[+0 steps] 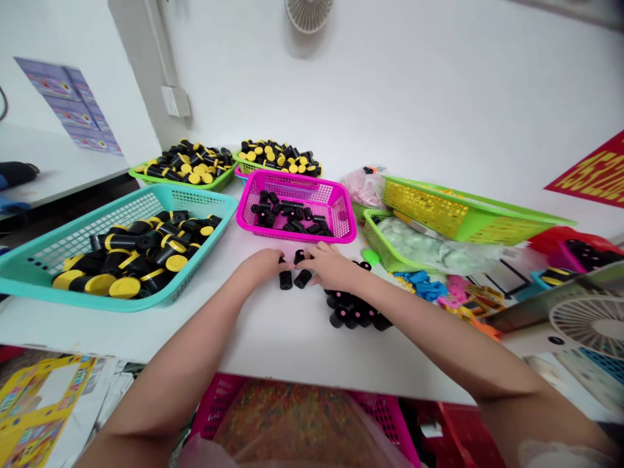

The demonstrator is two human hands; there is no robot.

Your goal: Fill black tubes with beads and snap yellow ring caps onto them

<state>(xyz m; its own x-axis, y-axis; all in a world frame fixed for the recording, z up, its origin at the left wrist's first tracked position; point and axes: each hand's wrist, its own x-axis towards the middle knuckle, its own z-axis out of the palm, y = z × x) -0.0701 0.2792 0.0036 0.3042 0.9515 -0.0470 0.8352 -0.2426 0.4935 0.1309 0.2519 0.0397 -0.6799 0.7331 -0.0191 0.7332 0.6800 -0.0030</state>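
At the middle of the white table (273, 344), my left hand (263, 266) has its fingers closed on a short black cylinder (285, 281). My right hand (334, 266) pinches a second black cylinder (303, 279), which leans slightly. Another black piece shows just behind its fingertips. Under and beside my right forearm, several black cylinders (358, 317) stand packed together, some with a pink dot on top. The forearm hides part of this group. Straight ahead, a magenta basket (296, 237) holds loose black cylinders.
On the left stands a turquoise basket (92, 300) of black cylinders with yellow caps. Green baskets (221, 182) with similar pieces are behind. To the right are a green basket (507, 227), plastic bags (419, 240) and a small fan (592, 325). Below the table edge sits a magenta crate (214, 406).
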